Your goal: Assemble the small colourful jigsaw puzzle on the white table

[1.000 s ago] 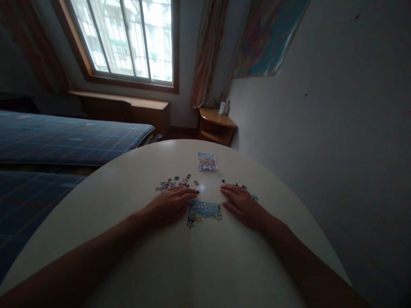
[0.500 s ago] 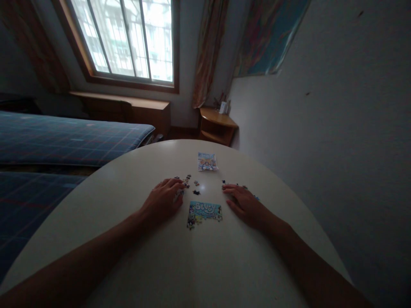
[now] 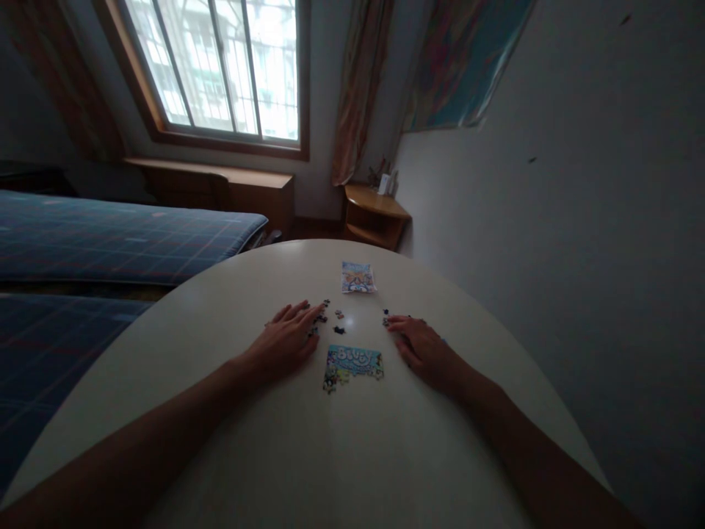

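My left hand (image 3: 289,334) lies flat with its fingers spread over the pile of loose jigsaw pieces (image 3: 321,318), covering most of them. My right hand (image 3: 421,345) rests on the table with fingers stretched out. Its fingertips touch or nearly touch a small jigsaw piece (image 3: 385,322), and more pieces are partly hidden behind it. Between the hands and a little nearer to me lies a partly joined jigsaw puzzle (image 3: 354,360), blue with white "BLUEY" lettering along its top and an uneven lower edge. A dark loose piece (image 3: 339,330) sits just above it.
A picture card or packet (image 3: 358,278) lies farther back on the round pale table (image 3: 352,455). To the left is a bed with a blue checked mattress (image 3: 126,235). A wooden corner shelf (image 3: 377,202) stands beyond the table, and a wall (image 3: 578,257) runs along the right.
My left hand has moved left and away from the puzzle, onto the pile of pieces, leaving the dark piece uncovered. My right hand has shifted slightly to the right.
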The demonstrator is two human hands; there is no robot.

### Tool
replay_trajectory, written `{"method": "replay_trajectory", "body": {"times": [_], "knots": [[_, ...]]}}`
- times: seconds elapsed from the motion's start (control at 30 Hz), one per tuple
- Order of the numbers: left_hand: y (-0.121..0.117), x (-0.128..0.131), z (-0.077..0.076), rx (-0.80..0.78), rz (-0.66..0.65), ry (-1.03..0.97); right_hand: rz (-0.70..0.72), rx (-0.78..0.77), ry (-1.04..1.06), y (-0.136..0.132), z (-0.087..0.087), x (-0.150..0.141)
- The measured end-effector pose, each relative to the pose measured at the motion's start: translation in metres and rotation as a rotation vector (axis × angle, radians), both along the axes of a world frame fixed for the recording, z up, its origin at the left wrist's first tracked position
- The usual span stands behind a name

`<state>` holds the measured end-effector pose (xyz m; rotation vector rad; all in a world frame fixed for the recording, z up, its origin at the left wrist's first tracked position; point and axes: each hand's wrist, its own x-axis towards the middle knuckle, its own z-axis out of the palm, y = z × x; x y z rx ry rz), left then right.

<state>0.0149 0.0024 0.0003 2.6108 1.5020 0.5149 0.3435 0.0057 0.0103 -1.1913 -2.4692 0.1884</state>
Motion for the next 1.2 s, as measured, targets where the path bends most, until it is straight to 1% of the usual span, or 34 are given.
{"method": "replay_trajectory", "body": {"times": [0.2, 0.3, 0.57, 0.67, 0.8, 0.9, 1.07, 1.2], "knots": [[0.0014, -0.0008, -0.0019, 0.092, 0.047, -0.068, -0.001, 0.001, -0.017, 0.0, 0.0, 0.0004], [0.0003, -0.0009, -0.0012, 0.067, 0.021, -0.059, -0.002, 0.0, -0.006, -0.0008, 0.0007, -0.0002], [-0.0018, -0.0024, 0.0069, -0.032, -0.09, 0.065, -0.007, 0.007, -0.015, -0.002, 0.0034, -0.0046], [-0.0012, -0.0037, 0.0058, -0.035, -0.112, 0.068, -0.003, 0.004, -0.019, -0.0012, 0.0026, -0.0048], [-0.0002, -0.0041, 0.0027, -0.001, -0.109, 0.045, -0.01, 0.002, -0.02, -0.0008, 0.001, -0.0044], [0.0001, -0.0039, 0.0025, 0.047, -0.054, 0.012, -0.017, -0.002, -0.027, -0.0012, 0.001, -0.0046], [-0.0014, -0.0024, 0.0052, 0.098, 0.119, -0.055, -0.019, -0.01, -0.023, -0.0006, 0.0018, -0.0038], [-0.0028, -0.0005, 0.0072, 0.099, 0.175, -0.072, -0.009, -0.011, -0.002, -0.0008, 0.0025, -0.002]]}}
